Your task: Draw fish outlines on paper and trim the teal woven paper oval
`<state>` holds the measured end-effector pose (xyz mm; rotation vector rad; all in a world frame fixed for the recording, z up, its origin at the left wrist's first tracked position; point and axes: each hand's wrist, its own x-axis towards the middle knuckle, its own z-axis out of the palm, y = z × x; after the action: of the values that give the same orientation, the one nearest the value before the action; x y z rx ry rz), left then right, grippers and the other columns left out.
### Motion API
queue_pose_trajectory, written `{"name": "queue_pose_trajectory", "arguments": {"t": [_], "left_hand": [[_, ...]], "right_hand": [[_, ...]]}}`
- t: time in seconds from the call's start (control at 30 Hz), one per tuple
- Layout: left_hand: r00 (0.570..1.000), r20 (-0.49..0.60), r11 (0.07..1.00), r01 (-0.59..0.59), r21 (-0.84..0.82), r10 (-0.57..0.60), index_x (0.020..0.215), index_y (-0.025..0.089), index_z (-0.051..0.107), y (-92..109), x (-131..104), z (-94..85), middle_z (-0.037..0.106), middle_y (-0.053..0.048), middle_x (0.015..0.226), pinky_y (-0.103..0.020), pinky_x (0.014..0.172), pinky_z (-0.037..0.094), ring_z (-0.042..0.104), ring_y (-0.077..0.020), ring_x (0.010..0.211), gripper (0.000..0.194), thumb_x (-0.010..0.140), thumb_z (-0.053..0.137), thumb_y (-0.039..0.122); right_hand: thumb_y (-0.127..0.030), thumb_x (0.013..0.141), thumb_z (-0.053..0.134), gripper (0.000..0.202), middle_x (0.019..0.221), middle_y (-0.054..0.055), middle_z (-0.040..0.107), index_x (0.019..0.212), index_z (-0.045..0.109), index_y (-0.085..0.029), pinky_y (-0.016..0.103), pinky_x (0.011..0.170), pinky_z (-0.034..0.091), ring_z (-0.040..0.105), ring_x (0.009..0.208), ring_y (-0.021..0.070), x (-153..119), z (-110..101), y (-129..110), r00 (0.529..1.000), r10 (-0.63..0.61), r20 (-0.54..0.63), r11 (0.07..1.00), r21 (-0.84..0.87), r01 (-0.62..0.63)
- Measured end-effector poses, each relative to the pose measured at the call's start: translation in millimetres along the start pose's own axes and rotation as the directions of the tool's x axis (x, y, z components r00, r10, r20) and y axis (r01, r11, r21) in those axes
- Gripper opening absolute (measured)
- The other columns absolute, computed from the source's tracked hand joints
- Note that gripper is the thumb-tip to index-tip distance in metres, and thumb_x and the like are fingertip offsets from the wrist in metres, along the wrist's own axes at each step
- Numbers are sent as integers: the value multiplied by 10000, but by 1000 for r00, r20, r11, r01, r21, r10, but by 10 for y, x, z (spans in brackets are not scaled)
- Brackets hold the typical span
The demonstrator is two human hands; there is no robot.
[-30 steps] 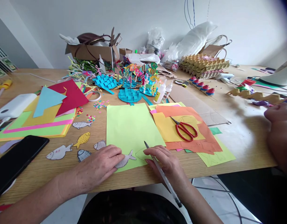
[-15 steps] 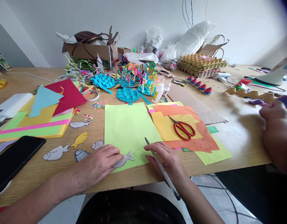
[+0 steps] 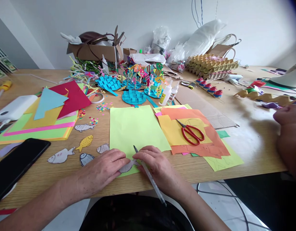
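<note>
A light green sheet (image 3: 135,128) lies on the table before me. On its lower left part rests a grey paper fish (image 3: 127,166). My left hand (image 3: 106,170) presses on the fish's left side, fingers together and holding nothing up. My right hand (image 3: 152,160) holds a clear pen (image 3: 154,184) between thumb and fingers, its dark tip pointing up and away from me. The right fingertips are at the fish's tail. Left of the sheet lie a yellow fish (image 3: 84,143), a white fish (image 3: 61,156) and several grey ones.
Red-handled scissors (image 3: 192,133) lie on orange and yellow papers at the right. A black phone (image 3: 20,166) is at the left. Glue bottles (image 3: 165,94) and blue woven crafts (image 3: 133,97) stand behind the sheet. Another person's hand (image 3: 288,117) is at the far right.
My right hand has moved left with the pen, from the drawn outline to the grey fish's tail, and now covers that outline. The whole view has shifted slightly.
</note>
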<state>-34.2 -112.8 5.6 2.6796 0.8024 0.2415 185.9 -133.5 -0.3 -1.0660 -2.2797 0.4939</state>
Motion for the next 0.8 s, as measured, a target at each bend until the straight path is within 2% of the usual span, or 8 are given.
{"name": "queue_pose_trajectory", "arguments": {"t": [0.27,0.47,0.63,0.8], "left_hand": [[1000,-7,997,12,-77,-13,1063,175,550,-11,1,-52,591,-59,1026,-327,841,447,540,-191,962,228,889,432,88],[995,76,970,-49,-239,69,1013,192,603,-159,49,-214,637,-32,1015,-267,845,432,557,-150,956,296,921,350,67],[985,158,971,-32,-236,71,933,179,642,-142,135,-346,649,-24,964,-232,803,421,559,-141,917,293,925,372,67],[982,172,972,-37,-233,79,928,163,633,-153,144,-333,635,-30,962,-229,809,407,544,-145,916,243,897,423,44]], "right_hand": [[-98,845,551,190,895,62,675,1014,603,-167,337,767,457,558,881,201,-4,62,33,1000,11,-7,999,-31,-12],[-120,866,519,167,858,69,679,996,608,-176,343,753,465,570,870,211,11,64,33,1000,2,-1,999,-43,-2],[-99,874,486,190,871,66,683,998,603,-182,348,757,460,571,882,215,23,55,26,1000,-2,-7,1000,-14,2],[-80,857,503,193,872,63,684,994,600,-175,358,750,462,567,875,227,27,47,15,1000,4,5,1000,-5,-4]]}}
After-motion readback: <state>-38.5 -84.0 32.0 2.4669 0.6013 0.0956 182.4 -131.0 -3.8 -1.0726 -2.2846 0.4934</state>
